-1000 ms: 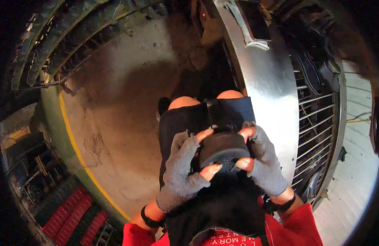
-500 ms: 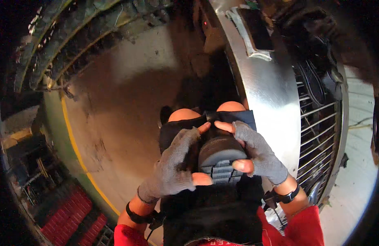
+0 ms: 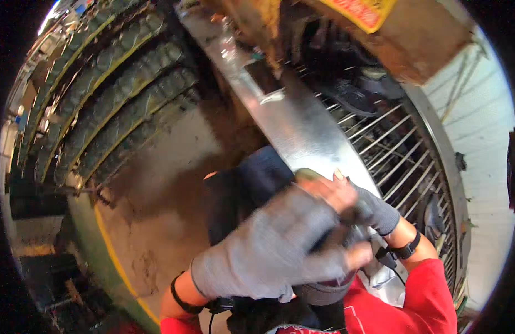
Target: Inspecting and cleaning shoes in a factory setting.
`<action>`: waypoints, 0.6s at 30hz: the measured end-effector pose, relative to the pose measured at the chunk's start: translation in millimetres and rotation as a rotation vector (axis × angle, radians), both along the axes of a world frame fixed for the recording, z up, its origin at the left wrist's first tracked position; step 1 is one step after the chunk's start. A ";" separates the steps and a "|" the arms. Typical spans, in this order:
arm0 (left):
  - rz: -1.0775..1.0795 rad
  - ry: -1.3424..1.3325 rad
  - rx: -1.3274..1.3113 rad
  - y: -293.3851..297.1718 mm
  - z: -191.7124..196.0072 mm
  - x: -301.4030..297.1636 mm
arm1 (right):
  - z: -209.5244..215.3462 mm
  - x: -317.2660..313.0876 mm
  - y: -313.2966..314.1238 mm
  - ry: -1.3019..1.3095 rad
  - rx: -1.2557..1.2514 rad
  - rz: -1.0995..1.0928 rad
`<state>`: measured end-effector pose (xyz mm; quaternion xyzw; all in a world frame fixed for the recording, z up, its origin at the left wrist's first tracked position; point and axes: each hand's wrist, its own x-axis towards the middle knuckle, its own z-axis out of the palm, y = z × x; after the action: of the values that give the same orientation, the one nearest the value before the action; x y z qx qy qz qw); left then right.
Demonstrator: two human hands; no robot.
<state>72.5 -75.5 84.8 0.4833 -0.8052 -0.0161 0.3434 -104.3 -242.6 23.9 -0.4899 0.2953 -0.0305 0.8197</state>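
where left hand [image 3: 277, 242] ends, right hand [image 3: 377, 212] shows behind.

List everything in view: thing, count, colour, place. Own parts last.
Rounded item: 1, dark grey, below left hand, mostly hidden
Metal ledge: 1, silver, centre to upper left
Barred rack: 1, grey metal, right of ledge
Shoe-like things: count unclear, dark, on rack
Label: 1, yellow and red, top right
Tiered rows: several, grey-green, upper left
Floor line: 1, yellow, lower left
Floor strip: 1, green, left of line
Wristbands: 2, black, one per wrist
Sleeves: 2, red, lower edge
Left hand: 1, grey fingerless glove, lower centre, blurred
Right hand: 1, grey glove, right of centre, partly hidden
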 end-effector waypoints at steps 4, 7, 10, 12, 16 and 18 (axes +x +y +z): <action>0.004 -0.350 -0.053 -10.3 -15.2 -44.9 | 19.5 -48.7 -20.8 -0.054 0.404 -0.068; 0.130 -0.104 0.308 -10.1 -24.0 -13.8 | 1.5 -98.0 -44.2 0.008 -0.120 -0.245; 0.367 0.033 0.359 33.5 -51.4 6.8 | -22.3 -186.0 -91.0 0.367 -0.437 -0.367; 0.451 0.158 0.415 66.3 -86.8 21.9 | -43.7 -243.5 -119.8 0.544 -0.596 -0.489; 0.634 0.425 0.423 123.9 -149.8 27.0 | -82.4 -331.6 -151.1 1.228 -1.062 -0.539; 0.579 0.139 0.249 130.5 -155.8 33.7 | -75.3 -315.4 -156.6 1.243 -1.346 -0.448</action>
<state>106.2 55.0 -71.0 0.7285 -0.6005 -0.0492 0.3260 -419.7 -399.3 -51.5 -0.7207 0.6871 -0.0847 0.0351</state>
